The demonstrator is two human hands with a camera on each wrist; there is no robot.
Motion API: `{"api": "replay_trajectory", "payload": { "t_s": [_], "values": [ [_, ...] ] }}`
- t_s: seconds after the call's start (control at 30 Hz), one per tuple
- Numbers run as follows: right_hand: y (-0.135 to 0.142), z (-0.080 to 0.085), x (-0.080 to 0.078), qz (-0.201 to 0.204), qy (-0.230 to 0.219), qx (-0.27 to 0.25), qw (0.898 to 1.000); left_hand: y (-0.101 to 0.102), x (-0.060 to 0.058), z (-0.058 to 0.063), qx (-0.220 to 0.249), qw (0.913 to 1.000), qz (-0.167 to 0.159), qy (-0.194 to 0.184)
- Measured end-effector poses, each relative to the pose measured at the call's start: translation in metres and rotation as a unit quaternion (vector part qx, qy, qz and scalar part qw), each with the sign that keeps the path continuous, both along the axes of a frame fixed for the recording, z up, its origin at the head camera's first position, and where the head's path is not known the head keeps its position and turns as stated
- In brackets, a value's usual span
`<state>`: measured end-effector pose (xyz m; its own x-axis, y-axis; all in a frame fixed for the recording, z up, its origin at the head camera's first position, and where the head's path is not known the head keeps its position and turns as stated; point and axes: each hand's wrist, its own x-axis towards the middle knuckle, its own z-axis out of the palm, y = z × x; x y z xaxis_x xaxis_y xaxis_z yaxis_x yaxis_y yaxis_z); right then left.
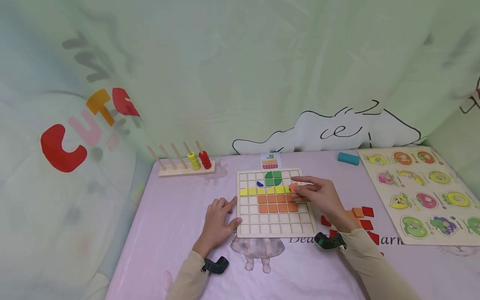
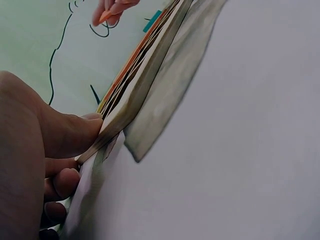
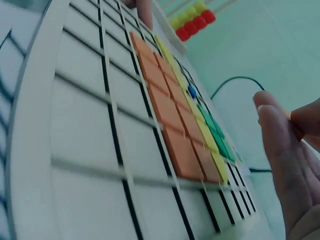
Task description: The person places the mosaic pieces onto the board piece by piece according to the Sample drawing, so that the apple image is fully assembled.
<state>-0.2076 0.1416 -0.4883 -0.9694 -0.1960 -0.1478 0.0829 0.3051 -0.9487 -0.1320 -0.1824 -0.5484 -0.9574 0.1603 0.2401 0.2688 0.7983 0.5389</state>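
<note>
A wooden grid board lies in front of me, with two rows of orange tiles, a yellow row, a green round shape and a small blue piece in its cells. My right hand pinches an orange square tile between thumb and fingers, over the right end of the yellow row. At the board's left edge rests my left hand, its thumb pressed to the rim and the other fingers spread beside it.
Loose red and orange tiles lie right of the board, partly under my right forearm. A picture card stands behind it. Around are a peg stand with beads, a teal block and a fruit puzzle board.
</note>
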Motion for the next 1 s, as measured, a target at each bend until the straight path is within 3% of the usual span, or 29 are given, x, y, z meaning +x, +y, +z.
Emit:
{"api": "replay_trajectory", "payload": {
  "t_s": [0.2,0.37,0.67,0.77,0.9,1.0],
  "values": [
    [-0.014,-0.007,-0.003,0.027,0.001,-0.076,0.997,0.0,-0.001,-0.001,0.003,1.0,0.001,-0.002],
    [-0.026,-0.013,-0.006,0.054,0.006,-0.074,0.996,0.0,-0.001,-0.001,-0.002,0.9999,-0.003,0.013],
    [-0.048,-0.022,-0.01,0.09,-0.021,-0.121,0.988,-0.001,-0.002,-0.003,0.007,1.0,-0.001,0.001],
    [-0.056,-0.026,-0.01,0.094,-0.005,-0.103,0.99,-0.001,-0.002,-0.003,0.011,0.9999,-0.003,0.005],
    [-0.068,-0.031,-0.009,0.091,0.05,-0.019,0.994,-0.001,-0.002,-0.002,0.012,0.9999,-0.004,0.006],
    [-0.077,-0.028,-0.007,0.093,0.099,0.039,0.99,-0.001,-0.001,-0.001,0.012,0.9999,-0.003,0.006]
  ]
}}
